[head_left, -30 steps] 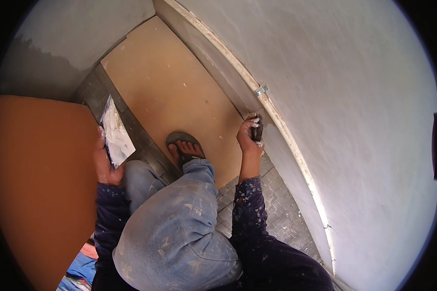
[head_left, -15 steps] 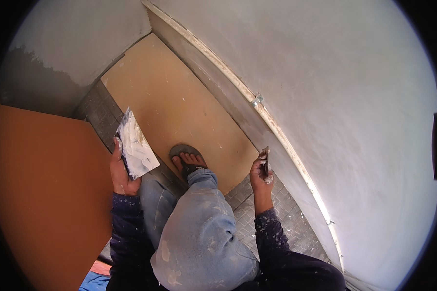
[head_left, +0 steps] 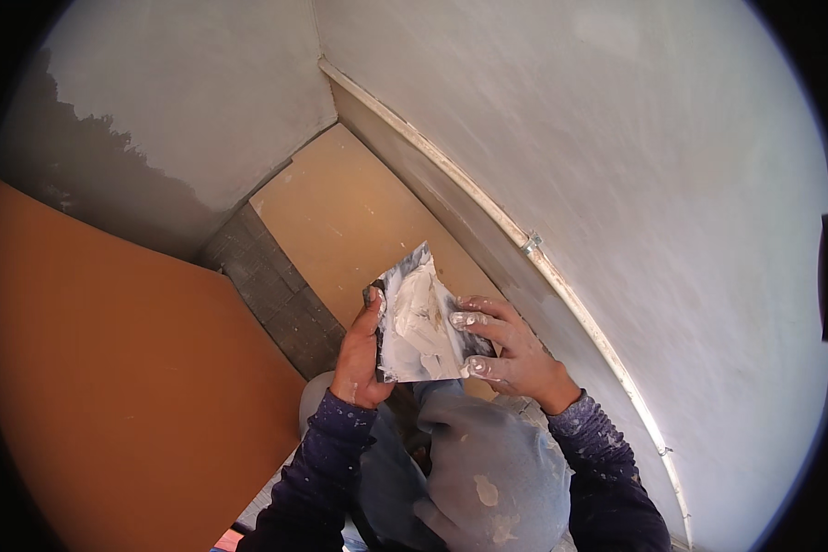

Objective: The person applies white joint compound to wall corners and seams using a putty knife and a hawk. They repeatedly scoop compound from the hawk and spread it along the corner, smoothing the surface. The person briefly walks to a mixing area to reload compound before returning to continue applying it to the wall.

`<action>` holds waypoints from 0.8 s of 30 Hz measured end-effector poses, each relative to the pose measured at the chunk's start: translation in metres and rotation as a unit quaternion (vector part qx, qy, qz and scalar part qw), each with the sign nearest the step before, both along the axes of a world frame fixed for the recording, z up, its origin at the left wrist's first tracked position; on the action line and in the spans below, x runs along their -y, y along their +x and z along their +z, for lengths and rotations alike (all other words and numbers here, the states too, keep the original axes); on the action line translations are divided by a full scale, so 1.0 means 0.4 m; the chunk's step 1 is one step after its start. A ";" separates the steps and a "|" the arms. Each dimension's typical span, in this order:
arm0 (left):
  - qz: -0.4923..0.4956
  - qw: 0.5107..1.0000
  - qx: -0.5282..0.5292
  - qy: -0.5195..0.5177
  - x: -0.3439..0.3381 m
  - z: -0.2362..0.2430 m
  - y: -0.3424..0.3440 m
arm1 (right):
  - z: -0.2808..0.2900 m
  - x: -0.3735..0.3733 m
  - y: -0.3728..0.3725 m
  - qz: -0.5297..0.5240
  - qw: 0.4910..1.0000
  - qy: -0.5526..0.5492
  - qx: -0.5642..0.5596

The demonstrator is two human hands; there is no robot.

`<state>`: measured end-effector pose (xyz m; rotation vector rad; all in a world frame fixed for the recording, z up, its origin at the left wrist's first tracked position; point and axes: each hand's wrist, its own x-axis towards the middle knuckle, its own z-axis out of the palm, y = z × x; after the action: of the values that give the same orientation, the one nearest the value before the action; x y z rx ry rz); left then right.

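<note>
My left hand (head_left: 354, 363) grips the left edge of a wide flat putty knife (head_left: 397, 354), thumb at its side. White putty (head_left: 419, 308) lies thickly smeared over the upper face of the metal. Against the right side of that blade is my right hand (head_left: 517, 357), its fingers bent over a smaller, dark putty scraper (head_left: 474, 344) that it holds. The scraper's edge meets the putty-covered blade. Specks of white putty coat the fingers of my right hand, and much of the scraper is hidden beneath them.
A tan board (head_left: 340, 198) lies on grey paving (head_left: 265, 276). To the left stands an orange-brown panel (head_left: 110, 359). A whitish pipe (head_left: 474, 198) runs along the grey wall (head_left: 672, 184) on the right. My jeans-clad leg (head_left: 497, 469) is below my hands.
Both hands have come together in front of me. The left brought the putty-laden knife rightward, and the right moved its scraper up against it. The view has shifted too.
</note>
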<state>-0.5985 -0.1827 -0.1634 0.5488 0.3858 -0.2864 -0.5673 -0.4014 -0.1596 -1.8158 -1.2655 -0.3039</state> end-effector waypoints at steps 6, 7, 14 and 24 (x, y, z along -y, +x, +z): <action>0.025 0.998 0.048 -0.010 -0.027 0.048 -0.028 | 0.088 -0.053 0.007 -0.060 0.985 -0.159 0.022; 0.026 0.999 0.027 0.006 -0.039 0.050 -0.033 | 0.095 -0.051 0.010 -0.071 0.986 -0.151 0.017; 0.155 0.954 0.008 0.256 -0.091 0.051 -0.020 | 0.164 -0.009 0.049 -0.145 0.939 -0.310 0.024; 0.217 0.843 0.045 0.491 -0.106 0.107 0.078 | 0.148 -0.084 0.161 -0.006 0.962 -0.268 0.048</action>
<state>-0.5674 -0.1404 -0.1207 1.4507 0.5445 0.4219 -0.5029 -0.3677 -0.1005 -2.2846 -1.5082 -0.0527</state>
